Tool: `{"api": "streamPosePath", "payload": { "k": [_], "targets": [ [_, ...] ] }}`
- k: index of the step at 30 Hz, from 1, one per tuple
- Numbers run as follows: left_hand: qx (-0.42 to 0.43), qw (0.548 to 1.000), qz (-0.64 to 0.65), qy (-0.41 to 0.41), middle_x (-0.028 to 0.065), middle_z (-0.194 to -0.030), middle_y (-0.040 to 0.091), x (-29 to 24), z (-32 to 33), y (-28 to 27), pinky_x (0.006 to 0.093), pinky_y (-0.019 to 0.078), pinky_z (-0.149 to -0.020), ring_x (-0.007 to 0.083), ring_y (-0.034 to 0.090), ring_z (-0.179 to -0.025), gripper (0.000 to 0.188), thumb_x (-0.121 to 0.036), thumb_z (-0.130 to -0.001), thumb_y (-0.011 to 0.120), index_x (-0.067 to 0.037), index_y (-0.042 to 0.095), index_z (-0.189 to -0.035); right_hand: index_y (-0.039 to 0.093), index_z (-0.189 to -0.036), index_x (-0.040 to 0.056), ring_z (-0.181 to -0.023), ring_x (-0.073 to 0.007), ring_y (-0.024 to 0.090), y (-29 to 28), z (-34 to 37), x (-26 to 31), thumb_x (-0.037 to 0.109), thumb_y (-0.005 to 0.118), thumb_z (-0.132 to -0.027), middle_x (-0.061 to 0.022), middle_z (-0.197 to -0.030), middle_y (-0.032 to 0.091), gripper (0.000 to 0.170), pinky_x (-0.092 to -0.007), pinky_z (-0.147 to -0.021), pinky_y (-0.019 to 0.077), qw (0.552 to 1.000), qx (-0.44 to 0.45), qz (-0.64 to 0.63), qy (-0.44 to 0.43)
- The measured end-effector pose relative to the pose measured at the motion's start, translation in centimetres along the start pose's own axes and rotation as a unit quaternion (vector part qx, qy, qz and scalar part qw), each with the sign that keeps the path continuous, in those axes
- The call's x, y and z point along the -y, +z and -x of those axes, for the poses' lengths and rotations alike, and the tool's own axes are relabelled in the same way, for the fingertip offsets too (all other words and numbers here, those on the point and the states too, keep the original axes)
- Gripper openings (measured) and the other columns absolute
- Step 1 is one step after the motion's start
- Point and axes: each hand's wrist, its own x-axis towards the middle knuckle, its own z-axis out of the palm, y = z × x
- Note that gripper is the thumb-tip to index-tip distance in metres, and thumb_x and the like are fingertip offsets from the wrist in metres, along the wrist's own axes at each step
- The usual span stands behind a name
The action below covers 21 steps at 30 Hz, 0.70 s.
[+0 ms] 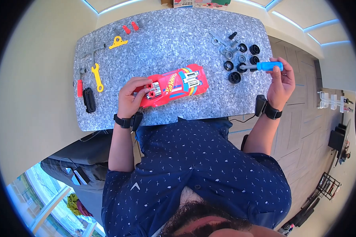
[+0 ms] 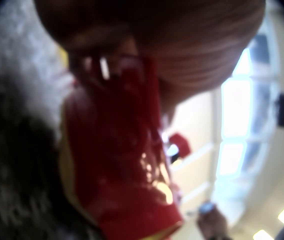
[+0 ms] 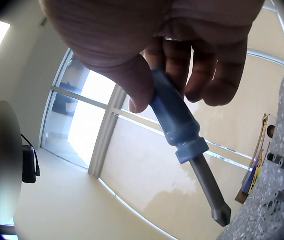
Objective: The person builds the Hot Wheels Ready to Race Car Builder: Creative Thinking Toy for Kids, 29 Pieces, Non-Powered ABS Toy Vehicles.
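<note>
A red toy car (image 1: 176,86) with a yellow and blue stripe pattern lies on the grey speckled table. My left hand (image 1: 133,94) holds its left end, fingers on the silver part with red pieces; in the left wrist view the hand (image 2: 157,40) is over the blurred red body (image 2: 122,145). My right hand (image 1: 281,85) pinches the blue handle of a toy screwdriver (image 1: 269,66) between thumb and fingers, its grey shaft pointing left over the black wheels. The right wrist view shows the hand (image 3: 157,55) above the screwdriver (image 3: 179,125), its tip near the table edge.
Black wheels (image 1: 234,77) and grey parts (image 1: 229,55) cluster at the right. To the left lie a yellow wrench (image 1: 97,78), another yellow piece (image 1: 118,42), a grey cross-shaped part (image 1: 94,49), red pieces (image 1: 126,29) and a black part (image 1: 89,100). Boxes (image 1: 201,4) stand beyond the far edge.
</note>
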Motion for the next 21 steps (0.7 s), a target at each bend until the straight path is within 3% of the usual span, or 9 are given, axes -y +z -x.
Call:
{"api": "streamPosePath", "payload": {
  "k": [4, 7, 10, 13, 14, 17, 18, 21],
  "targets": [
    [-0.01, 0.999, -0.026, 0.019, 0.0111, -0.122, 0.08, 0.1, -0.3, -0.4, 0.0356, 0.0575, -0.098, 0.0253, 0.075, -0.114, 0.033, 0.01, -0.094, 0.074, -0.006, 0.082, -0.122, 0.063, -0.142, -0.0028, -0.106, -0.0252, 0.077, -0.3, -0.6, 1.6, 0.011, 0.068, -0.113, -0.0161, -0.118, 0.075, 0.032, -0.0379, -0.088, 0.0644, 0.999, -0.039, -0.024, -0.013],
    [-0.032, 0.998, -0.054, 0.004, 0.0116, -0.125, 0.08, -0.7, -0.6, -0.2, 0.0392, 0.0542, -0.103, 0.0284, 0.074, -0.116, 0.031, 0.004, -0.094, 0.077, -0.007, 0.082, -0.123, 0.063, -0.14, -0.002, -0.097, -0.0201, 0.075, -0.1, -0.7, 2.3, 0.007, 0.066, -0.114, -0.0118, -0.11, 0.073, 0.028, -0.0342, -0.084, 0.0625, 0.999, -0.025, -0.017, -0.012],
    [-0.078, 0.981, -0.163, 0.065, 0.0113, -0.127, 0.079, -2.5, -0.8, 0.1, 0.0438, 0.0486, -0.109, 0.031, 0.072, -0.118, 0.034, -0.006, -0.093, 0.082, -0.009, 0.081, -0.126, 0.066, -0.134, 0.0013, -0.086, -0.013, 0.068, -0.7, -0.4, 0.9, 0.004, 0.065, -0.112, -0.0061, -0.101, 0.07, 0.022, -0.0282, -0.077, 0.0563, 0.996, 0.037, 0.079, 0.01],
    [-0.052, 0.969, -0.21, 0.123, 0.009, -0.135, 0.076, -4.7, -0.9, 0.4, 0.0482, 0.0423, -0.115, 0.0322, 0.068, -0.126, 0.047, -0.02, -0.089, 0.09, -0.012, 0.078, -0.133, 0.069, -0.125, 0.0045, -0.08, -0.0083, 0.061, 0.1, 0.9, 0.1, 0.003, 0.068, -0.11, -0.0007, -0.097, 0.067, 0.016, -0.025, -0.071, 0.0493, 0.983, 0.073, 0.121, 0.116],
    [-0.019, 0.963, -0.237, 0.126, 0.0087, -0.141, 0.073, -5.7, -1.0, 0.5, 0.0492, 0.0411, -0.116, 0.0324, 0.065, -0.13, 0.056, -0.022, -0.085, 0.092, -0.013, 0.076, -0.137, 0.072, -0.12, 0.0053, -0.08, -0.0087, 0.061, 0.8, 1.2, -0.6, 0.008, 0.079, -0.104, 0.0003, -0.094, 0.066, 0.018, -0.0256, -0.069, 0.0485, 0.981, 0.058, 0.168, 0.078],
    [0.066, 0.94, -0.312, 0.12, 0.0084, -0.157, 0.063, -7.8, -1.2, 0.8, 0.0522, 0.0375, -0.121, 0.0335, 0.057, -0.143, 0.083, -0.028, -0.072, 0.1, -0.018, 0.07, -0.148, 0.073, -0.12, 0.0044, -0.078, -0.0106, 0.061, 2.8, 2.6, -0.2, 0.012, 0.087, -0.098, -0.0016, -0.094, 0.068, 0.027, -0.0268, -0.07, 0.0497, 0.938, 0.11, 0.326, 0.052],
    [0.084, 0.932, -0.334, 0.11, 0.0086, -0.162, 0.058, -8.1, -1.2, 0.8, 0.0532, 0.0363, -0.123, 0.0343, 0.054, -0.146, 0.092, -0.029, -0.067, 0.102, -0.02, 0.067, -0.152, 0.072, -0.126, 0.0044, -0.087, -0.0225, 0.07, 3.5, 2.9, 0.6, 0.017, 0.093, -0.09, -0.01, -0.106, 0.072, 0.043, -0.034, -0.078, 0.0561, 0.91, 0.144, 0.374, 0.109],
    [0.122, 0.922, -0.362, 0.064, 0.01, -0.171, 0.049, -7.5, -1.1, 0.3, 0.0554, 0.0343, -0.127, 0.0365, 0.046, -0.154, 0.11, -0.026, -0.058, 0.104, -0.023, 0.061, -0.16, 0.072, -0.131, 0.0046, -0.106, -0.0375, 0.073, 3.4, 5.1, -1.9, 0.017, 0.094, -0.087, -0.0174, -0.124, 0.072, 0.051, -0.0434, -0.091, 0.0591, 0.878, 0.224, 0.42, -0.042]
  ]
}}
